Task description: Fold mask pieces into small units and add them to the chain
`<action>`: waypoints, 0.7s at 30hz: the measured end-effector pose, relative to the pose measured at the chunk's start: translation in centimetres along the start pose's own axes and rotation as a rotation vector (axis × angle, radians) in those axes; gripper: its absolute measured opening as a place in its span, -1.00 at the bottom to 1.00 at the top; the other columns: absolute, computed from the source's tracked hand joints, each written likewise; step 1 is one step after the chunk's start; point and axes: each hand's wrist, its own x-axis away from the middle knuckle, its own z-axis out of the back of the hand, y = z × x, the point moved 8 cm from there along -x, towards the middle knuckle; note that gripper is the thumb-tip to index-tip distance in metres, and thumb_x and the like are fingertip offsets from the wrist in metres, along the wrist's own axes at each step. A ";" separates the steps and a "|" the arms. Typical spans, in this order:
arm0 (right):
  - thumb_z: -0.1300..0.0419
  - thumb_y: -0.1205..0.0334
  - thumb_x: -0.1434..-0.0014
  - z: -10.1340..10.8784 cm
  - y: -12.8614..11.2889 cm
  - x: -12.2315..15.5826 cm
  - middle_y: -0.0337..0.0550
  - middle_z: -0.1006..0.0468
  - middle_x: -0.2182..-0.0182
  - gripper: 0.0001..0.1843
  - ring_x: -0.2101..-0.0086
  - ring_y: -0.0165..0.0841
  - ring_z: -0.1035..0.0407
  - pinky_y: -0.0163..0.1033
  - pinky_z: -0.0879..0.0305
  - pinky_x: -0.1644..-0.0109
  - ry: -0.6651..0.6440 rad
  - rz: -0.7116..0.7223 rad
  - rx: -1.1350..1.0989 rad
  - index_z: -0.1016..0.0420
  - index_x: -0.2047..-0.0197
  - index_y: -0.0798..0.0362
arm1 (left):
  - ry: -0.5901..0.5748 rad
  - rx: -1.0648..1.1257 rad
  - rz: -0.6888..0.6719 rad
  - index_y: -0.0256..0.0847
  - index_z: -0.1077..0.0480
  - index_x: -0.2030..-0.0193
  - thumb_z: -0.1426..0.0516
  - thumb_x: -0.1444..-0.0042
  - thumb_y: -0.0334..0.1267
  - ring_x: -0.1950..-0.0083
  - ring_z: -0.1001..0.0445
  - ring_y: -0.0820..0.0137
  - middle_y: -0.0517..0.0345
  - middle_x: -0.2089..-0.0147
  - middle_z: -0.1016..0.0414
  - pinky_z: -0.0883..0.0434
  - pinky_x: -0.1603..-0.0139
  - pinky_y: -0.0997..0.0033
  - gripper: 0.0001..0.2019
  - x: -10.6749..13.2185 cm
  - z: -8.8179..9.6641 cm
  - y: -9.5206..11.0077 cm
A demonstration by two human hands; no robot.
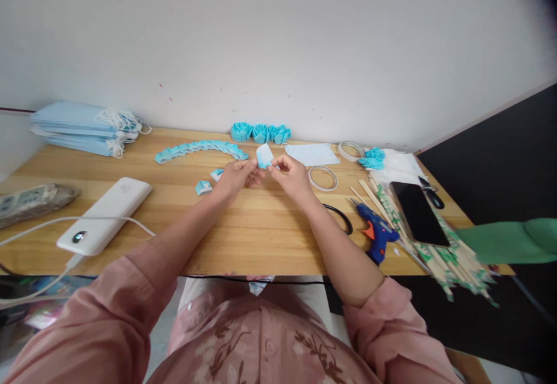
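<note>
Between my two hands, over the middle of the table, is a small blue-and-white piece of mask fabric (264, 155), its white end pointing up. My left hand (239, 177) pinches its lower left side between thumb and finger. The lower right edge is pinched by my right hand (290, 174). Two small folded blue-and-white pieces (203, 187) lie beside my left hand, one partly behind it. Behind that hand runs a curved row of folded light blue pieces (200, 149). A flat light blue face mask (311, 154) lies just beyond my right hand.
Blue fabric flowers (260, 133) stand by the wall; a mask stack (82, 126) sits back left. A white power bank (105, 216) with cable is at left. Tape rolls (323, 178), a blue glue gun (375, 227), wrapped chopsticks (452, 256) and a phone (418, 213) occupy the right.
</note>
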 end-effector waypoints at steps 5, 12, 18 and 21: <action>-0.24 0.12 -0.06 0.1 0.2 0.0 -0.29 -0.53 0.42 -0.85 0.40 -0.41 -0.34 -0.27 -0.24 0.22 0.004 -0.013 -0.018 -0.43 0.39 0.01 | -0.014 0.049 0.035 -0.29 -0.44 0.35 -0.24 -0.01 0.01 0.45 -0.44 0.46 0.00 0.34 -0.59 -0.30 0.43 0.47 -0.66 0.1 -0.2 0.0; -0.25 0.10 -0.06 -0.3 0.3 0.1 -0.29 -0.53 0.44 -0.83 0.40 -0.41 -0.34 -0.27 -0.25 0.24 -0.012 -0.028 -0.010 -0.43 0.40 0.02 | -0.027 -0.022 0.013 -0.29 -0.45 0.43 -0.31 0.11 -0.01 0.45 -0.39 0.52 0.06 0.36 -0.56 -0.27 0.42 0.50 -0.66 0.1 -0.2 0.0; -0.22 0.09 -0.11 0.0 -0.5 -0.1 -0.14 -0.58 0.12 -0.69 0.12 -0.32 -0.45 -0.19 -0.36 0.04 -0.067 0.015 -0.152 -0.47 0.07 -0.01 | -0.022 -0.099 -0.020 -0.26 -0.43 0.49 -0.26 0.05 -0.04 0.50 -0.35 0.53 0.11 0.44 -0.52 -0.26 0.45 0.51 -0.70 0.1 -0.2 0.4; -0.28 0.07 -0.08 -0.1 -0.9 -0.2 -0.09 -0.47 -0.14 -0.36 -0.11 -0.25 -0.36 -0.09 -0.31 -0.14 -0.153 0.051 -0.135 -0.30 -0.24 -0.11 | -0.081 -0.230 -0.026 -0.25 -0.44 0.52 -0.21 0.00 -0.11 0.53 -0.33 0.53 0.14 0.50 -0.50 -0.27 0.46 0.51 -0.76 0.3 -0.8 0.5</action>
